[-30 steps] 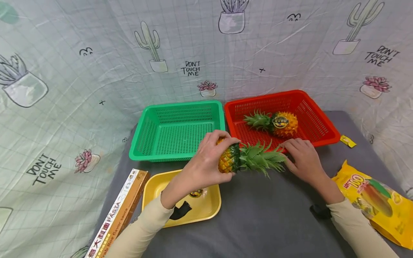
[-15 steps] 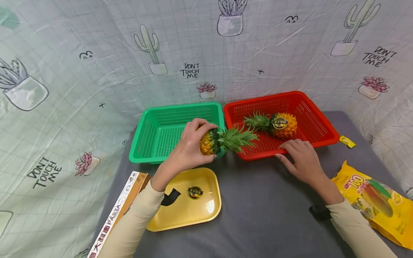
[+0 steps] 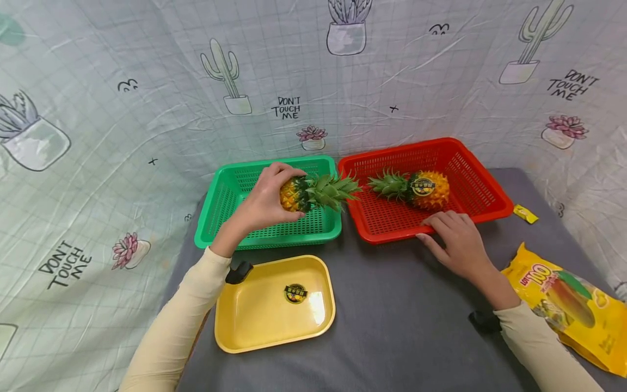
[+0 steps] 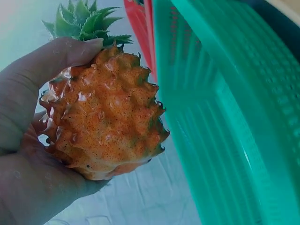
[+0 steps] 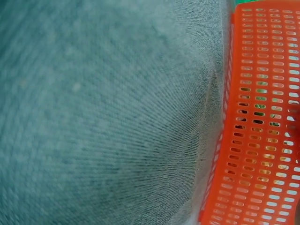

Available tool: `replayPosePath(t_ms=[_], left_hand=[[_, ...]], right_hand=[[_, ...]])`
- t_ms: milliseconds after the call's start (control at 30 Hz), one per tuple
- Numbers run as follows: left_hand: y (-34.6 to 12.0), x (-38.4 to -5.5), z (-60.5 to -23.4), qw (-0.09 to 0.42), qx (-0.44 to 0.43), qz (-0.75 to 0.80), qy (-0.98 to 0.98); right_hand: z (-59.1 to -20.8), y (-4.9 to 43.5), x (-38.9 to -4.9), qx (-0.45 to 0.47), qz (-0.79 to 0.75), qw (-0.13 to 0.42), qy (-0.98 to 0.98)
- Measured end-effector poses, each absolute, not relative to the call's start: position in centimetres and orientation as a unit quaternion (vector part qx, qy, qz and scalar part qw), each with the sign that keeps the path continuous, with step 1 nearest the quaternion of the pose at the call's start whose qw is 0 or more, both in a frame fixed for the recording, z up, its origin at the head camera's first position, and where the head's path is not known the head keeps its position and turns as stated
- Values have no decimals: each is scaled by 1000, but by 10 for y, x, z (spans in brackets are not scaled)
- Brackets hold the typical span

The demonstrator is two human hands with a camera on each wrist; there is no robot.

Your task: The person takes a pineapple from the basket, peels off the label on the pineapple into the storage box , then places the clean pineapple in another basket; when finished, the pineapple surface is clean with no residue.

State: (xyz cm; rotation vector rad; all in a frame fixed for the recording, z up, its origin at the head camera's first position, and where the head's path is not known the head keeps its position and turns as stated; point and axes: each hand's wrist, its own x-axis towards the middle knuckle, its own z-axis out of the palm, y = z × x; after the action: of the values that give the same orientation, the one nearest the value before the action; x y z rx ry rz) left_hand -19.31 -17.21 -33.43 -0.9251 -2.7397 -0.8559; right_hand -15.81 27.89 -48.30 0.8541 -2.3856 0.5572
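My left hand holds a small pineapple over the green basket, its leafy crown pointing right toward the red basket. In the left wrist view, the thumb and fingers wrap round the spiky orange body of this pineapple, beside the green basket wall. My right hand grips the front rim of the red basket, fingers on top and thumb outside. Inside that basket lies a second pineapple with a round black-and-yellow label. The right wrist view shows mostly the red basket's slotted side.
A yellow tray with a round sticker sits in front of the green basket. At right lie a yellow mango-print bag and a small yellow packet. Patterned cloth hangs behind the grey-covered table.
My left hand has carried the pineapple left and away from me, from in front of the baskets to over the green one. My right hand has stayed at the red rim.
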Motion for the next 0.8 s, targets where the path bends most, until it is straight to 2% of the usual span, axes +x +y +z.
replayPosePath(t_ms=[800], left_hand=[[-215,-268,-352,-48,-239,-241,-939]], right_hand=[[-486,280,-160,312,207,279,-884]])
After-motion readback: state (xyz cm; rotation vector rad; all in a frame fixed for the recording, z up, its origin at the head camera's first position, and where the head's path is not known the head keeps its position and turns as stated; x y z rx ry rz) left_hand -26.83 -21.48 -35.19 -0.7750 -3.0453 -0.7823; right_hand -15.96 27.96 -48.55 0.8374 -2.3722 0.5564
